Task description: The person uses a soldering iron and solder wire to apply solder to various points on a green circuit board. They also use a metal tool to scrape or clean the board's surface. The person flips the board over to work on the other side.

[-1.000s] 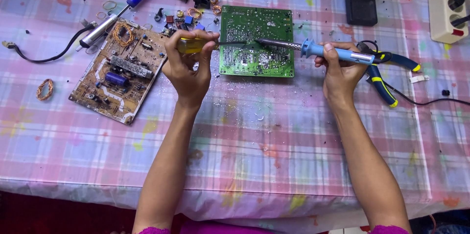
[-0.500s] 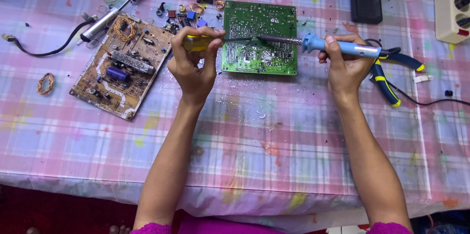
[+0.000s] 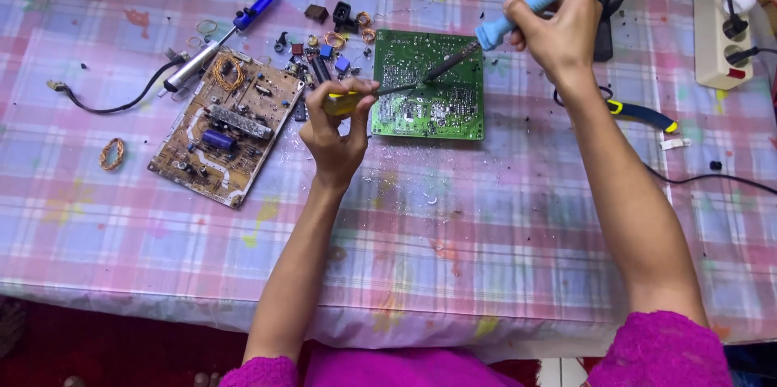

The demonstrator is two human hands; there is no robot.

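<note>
Left hand (image 3: 336, 124) clamped on screwdriver (image 3: 356, 98), right hand (image 3: 558, 31) clamped on iron (image 3: 518, 10); both tips on unclamped board (image 3: 429, 87). Board may skid; hot tip could burn fingers.

Pink, lilac and white plaid across the tablecloth (image 3: 453, 225), flecked with yellow and orange paint spots. Bright green on the circuit board (image 3: 433, 95); tan-brown on the second board (image 3: 227, 132), with a blue capacitor. Light blue on the soldering iron (image 3: 530, 2) handle, yellow on the screwdriver (image 3: 344, 102) handle. Magenta sleeves (image 3: 672, 350). Cream power strip (image 3: 716, 27) with red switches.
</note>
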